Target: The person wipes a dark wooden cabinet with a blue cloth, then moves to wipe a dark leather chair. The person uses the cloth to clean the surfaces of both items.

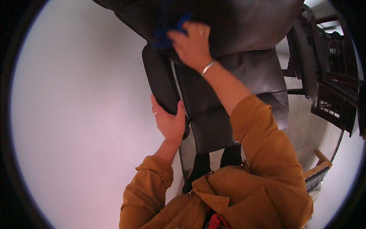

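Note:
A dark brown leather office-style chair (232, 76) fills the middle, with its backrest (248, 23) at the far side and its seat nearer me. My right hand (192, 44) presses a blue cloth (164, 38) against the left part of the backrest; both are slightly smeared by motion. A silvery bracelet circles that wrist. Lower down, my left hand (170, 118) grips the near part of the padded left armrest (160, 76), thumb on its inner side and fingers on its outer side. The cloth's far edge blends into the dark leather.
A pale wall (84, 114) runs close along the chair's left. The chair's right armrest (303, 57) stands beyond the seat. Dark wooden furniture (333, 101) stands farther right, and a wood-edged item (318, 168) sits near my right elbow.

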The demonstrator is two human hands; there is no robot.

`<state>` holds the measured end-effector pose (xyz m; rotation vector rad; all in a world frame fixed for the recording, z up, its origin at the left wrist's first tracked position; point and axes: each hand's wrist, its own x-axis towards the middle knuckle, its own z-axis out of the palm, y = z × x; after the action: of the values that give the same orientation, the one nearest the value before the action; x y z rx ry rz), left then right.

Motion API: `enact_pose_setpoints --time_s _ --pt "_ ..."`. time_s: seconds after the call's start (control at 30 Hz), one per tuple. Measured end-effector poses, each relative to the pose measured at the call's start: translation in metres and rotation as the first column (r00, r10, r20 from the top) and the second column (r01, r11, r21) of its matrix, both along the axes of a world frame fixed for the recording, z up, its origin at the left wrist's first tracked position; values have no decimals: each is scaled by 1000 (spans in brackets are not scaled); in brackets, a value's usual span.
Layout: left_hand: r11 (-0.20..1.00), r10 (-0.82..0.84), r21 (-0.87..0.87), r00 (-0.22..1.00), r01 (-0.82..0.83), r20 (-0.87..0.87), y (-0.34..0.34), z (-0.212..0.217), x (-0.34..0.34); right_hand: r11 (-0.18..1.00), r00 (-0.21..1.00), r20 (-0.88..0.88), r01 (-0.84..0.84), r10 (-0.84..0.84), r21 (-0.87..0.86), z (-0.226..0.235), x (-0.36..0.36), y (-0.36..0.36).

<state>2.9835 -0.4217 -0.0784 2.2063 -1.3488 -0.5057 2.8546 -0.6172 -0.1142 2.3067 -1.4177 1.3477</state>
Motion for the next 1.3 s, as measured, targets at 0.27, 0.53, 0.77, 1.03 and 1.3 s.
enact_pose_setpoints --time_s 0.27,0.53,0.77,1.03,1.3 --pt "999 18 37 1000 -18 -22 3 2 -3 806 983 -72 -94 167 585 -107 -32 89" --pt "999 -31 -41 993 26 -114 2 -4 -1 803 910 -181 -220 374 553 -100 0 77" --pt "1000 -7 19 994 9 -106 2 -5 -8 555 825 -558 509 -95 658 -103 -180 105" --pt "999 -41 4 998 41 -42 3 -7 -8 423 508 -36 752 -861 505 -136 -365 65" --pt "998 -54 31 999 54 -1 2 -13 -3 547 800 -324 587 -505 597 -151 -328 61"
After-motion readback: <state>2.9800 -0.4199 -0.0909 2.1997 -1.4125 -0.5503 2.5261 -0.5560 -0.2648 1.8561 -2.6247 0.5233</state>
